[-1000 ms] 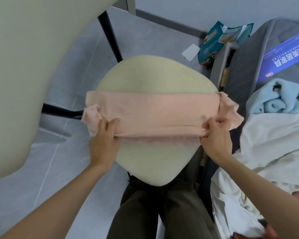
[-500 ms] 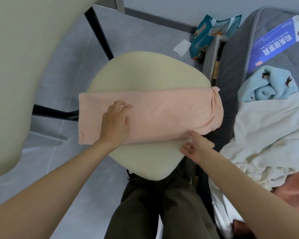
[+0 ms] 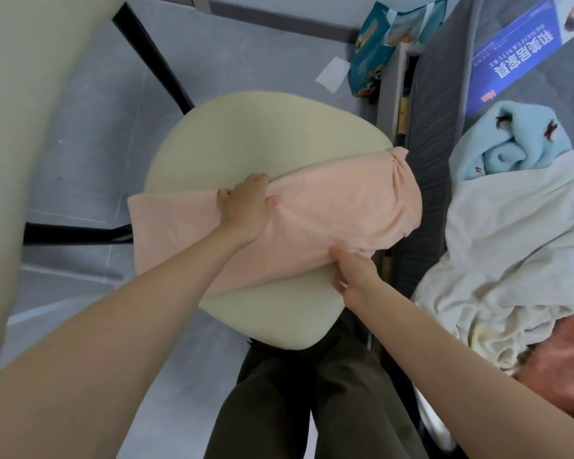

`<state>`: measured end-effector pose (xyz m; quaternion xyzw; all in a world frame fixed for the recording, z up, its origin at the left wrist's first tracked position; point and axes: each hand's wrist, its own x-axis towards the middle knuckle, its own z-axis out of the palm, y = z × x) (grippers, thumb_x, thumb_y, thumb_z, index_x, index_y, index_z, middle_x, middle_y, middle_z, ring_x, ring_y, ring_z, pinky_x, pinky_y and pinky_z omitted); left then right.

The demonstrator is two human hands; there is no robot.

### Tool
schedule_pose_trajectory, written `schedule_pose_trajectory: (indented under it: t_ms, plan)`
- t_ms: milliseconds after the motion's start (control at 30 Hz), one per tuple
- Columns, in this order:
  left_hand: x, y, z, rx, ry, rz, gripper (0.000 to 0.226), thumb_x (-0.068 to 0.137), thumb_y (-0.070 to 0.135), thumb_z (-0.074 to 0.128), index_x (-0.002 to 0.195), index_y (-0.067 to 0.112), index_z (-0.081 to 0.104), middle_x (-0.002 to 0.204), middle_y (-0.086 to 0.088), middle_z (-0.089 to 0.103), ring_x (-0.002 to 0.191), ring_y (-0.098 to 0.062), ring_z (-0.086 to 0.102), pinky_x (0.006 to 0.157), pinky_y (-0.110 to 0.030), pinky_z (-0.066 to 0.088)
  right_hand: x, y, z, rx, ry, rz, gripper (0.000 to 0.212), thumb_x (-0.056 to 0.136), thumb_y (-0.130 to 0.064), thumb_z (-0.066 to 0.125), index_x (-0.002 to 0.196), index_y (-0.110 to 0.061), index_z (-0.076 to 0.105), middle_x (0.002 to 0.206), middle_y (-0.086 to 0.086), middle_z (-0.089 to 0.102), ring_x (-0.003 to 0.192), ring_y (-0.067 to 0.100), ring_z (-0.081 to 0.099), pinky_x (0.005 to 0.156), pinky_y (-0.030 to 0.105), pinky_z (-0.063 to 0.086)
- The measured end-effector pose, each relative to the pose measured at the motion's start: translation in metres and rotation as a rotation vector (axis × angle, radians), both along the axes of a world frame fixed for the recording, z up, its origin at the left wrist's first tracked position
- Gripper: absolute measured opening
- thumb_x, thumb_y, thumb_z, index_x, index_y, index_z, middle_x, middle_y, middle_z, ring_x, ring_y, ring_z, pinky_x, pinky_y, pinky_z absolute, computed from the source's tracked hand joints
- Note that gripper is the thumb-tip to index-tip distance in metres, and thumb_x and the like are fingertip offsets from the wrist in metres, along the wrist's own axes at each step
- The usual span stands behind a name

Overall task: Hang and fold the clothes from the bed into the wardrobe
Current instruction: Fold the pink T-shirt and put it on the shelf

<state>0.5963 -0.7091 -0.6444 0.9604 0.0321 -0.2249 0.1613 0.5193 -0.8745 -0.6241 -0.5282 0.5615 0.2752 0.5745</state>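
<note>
**While Pink Garment Lay Folded on Chair Seat, Both Hands Held It**

As the pink garment (image 3: 338, 213) lay in a folded band across the cream chair seat (image 3: 246, 137), the left hand (image 3: 246, 207) gripped it near its middle, fingers curled over the far edge and thumb pressed on top. The right hand (image 3: 353, 276) pinched the near edge towards the right end, thumb above the cloth and fingers curled beneath it.

On the grey bed (image 3: 434, 154) just right of the chair lay a light blue garment (image 3: 511, 140), a crumpled white garment (image 3: 511, 243) nearer, and a reddish cloth (image 3: 560, 359) at the near right. A blue printed label (image 3: 517, 51) sat on the mattress. A teal packet (image 3: 375, 51) stood on the grey floor (image 3: 96, 134) by the far wall, its contents hidden, with a paper slip (image 3: 332, 74) beside it.
</note>
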Motion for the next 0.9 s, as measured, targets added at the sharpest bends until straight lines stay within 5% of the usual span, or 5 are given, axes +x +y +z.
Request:
schedule_pose_trajectory:
  t_ms: [400,567,700,767,900]
  plan:
    - [-0.062,0.072,0.017,-0.536,0.561,0.796,0.037,0.09,0.022,0.063,0.123,0.006,0.056,0.122,-0.013,0.062,0.104,-0.027,0.06,0.082,-0.032,0.047,0.07,0.016,0.008,-0.117,-0.335,0.691,0.02,0.092,-0.003,0.045,0.085,-0.014,0.06,0.085,0.002,0.063,0.071,0.012,0.055,0.058,0.013,0.042]
    - [-0.031,0.084,0.01,-0.695,0.294,0.994,0.027,0.092,0.028,0.06,0.11,0.007,0.06,0.113,-0.011,0.064,0.094,-0.023,0.06,0.082,-0.03,0.048,0.082,0.03,0.004,-0.065,-0.274,0.787,0.03,0.092,-0.041,0.057,0.084,-0.014,0.066,0.084,-0.002,0.064,0.075,0.014,0.054,0.07,0.024,0.042]
    - [-0.002,0.082,-0.007,-0.566,0.155,0.962,0.029,0.092,0.032,0.059,0.105,0.007,0.063,0.095,-0.004,0.062,0.073,-0.015,0.057,0.05,-0.019,0.042,0.092,0.051,-0.001,-0.066,-0.274,0.789,0.031,0.086,-0.042,0.065,0.086,-0.012,0.067,0.079,-0.002,0.064,0.07,0.015,0.058,0.061,0.025,0.047]
    - [0.011,0.085,-0.017,-0.489,0.105,0.923,0.032,0.092,0.029,0.056,0.11,0.004,0.061,0.099,-0.005,0.061,0.085,-0.022,0.059,0.057,-0.022,0.039,0.099,0.059,-0.006,-0.101,-0.237,0.767,0.037,0.084,-0.039,0.067,0.102,-0.006,0.068,0.1,0.008,0.069,0.091,0.027,0.064,0.082,0.037,0.054]
    - [0.034,0.094,-0.026,-0.389,-0.058,0.884,0.032,0.092,0.018,0.053,0.122,0.009,0.057,0.118,-0.005,0.063,0.108,-0.021,0.058,0.085,-0.023,0.041,0.111,0.067,-0.013,-0.131,-0.19,0.777,0.012,0.086,-0.022,0.058,0.095,-0.014,0.06,0.088,0.009,0.059,0.083,0.027,0.053,0.057,0.026,0.039]
